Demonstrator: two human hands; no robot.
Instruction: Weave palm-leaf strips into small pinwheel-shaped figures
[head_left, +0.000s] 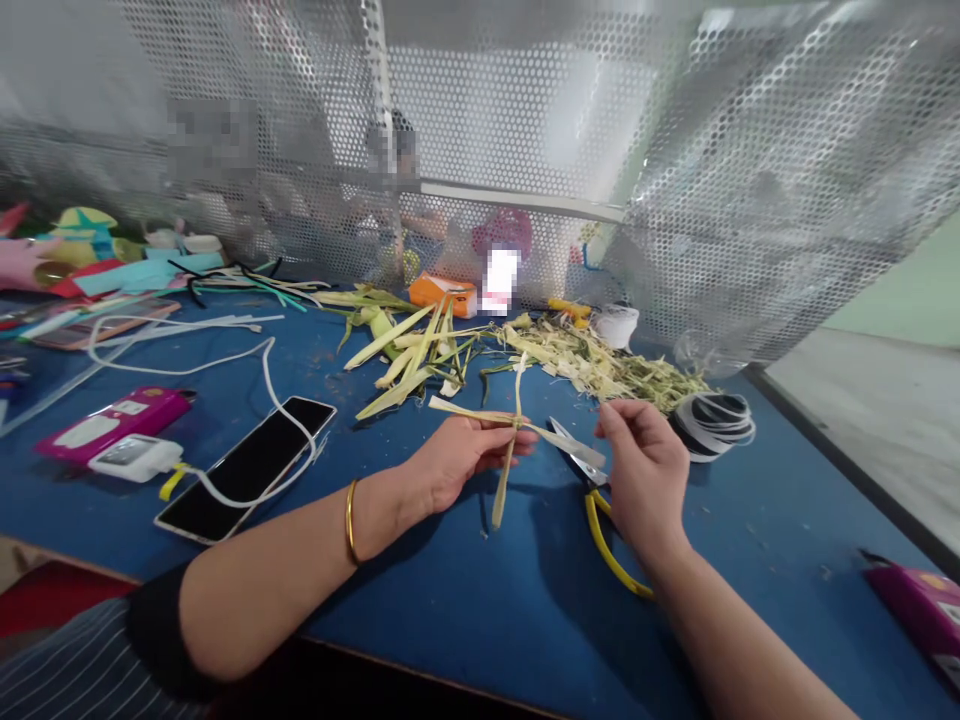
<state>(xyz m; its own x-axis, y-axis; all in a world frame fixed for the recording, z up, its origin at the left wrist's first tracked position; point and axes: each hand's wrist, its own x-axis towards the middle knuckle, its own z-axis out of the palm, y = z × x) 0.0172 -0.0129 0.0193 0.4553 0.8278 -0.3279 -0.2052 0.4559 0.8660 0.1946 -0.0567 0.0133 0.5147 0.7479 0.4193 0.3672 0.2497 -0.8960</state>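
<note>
My left hand point(457, 455) pinches a cross of pale dried husk strips point(517, 422) at its knotted middle. One strip points up, another down, and two reach out sideways. To the right, my right hand point(646, 465) is closed, thumb against curled fingers; whatever sits in that pinch is too small to make out. Its fingertips are apart from the cross, just beyond the right-hand strip's end. Scissors point(596, 500) with yellow handles lie on the blue table point(465, 610) beside my right hand, blades slightly apart and partly behind the strip.
Husk pieces point(409, 350) and a heap of shredded husk point(600, 365) lie beyond my hands. A cord spool point(712, 425) stands at right. To the left are a phone point(251, 465), a white cable point(270, 370) and a magenta device point(116, 425). A perforated screen point(517, 110) borders the back.
</note>
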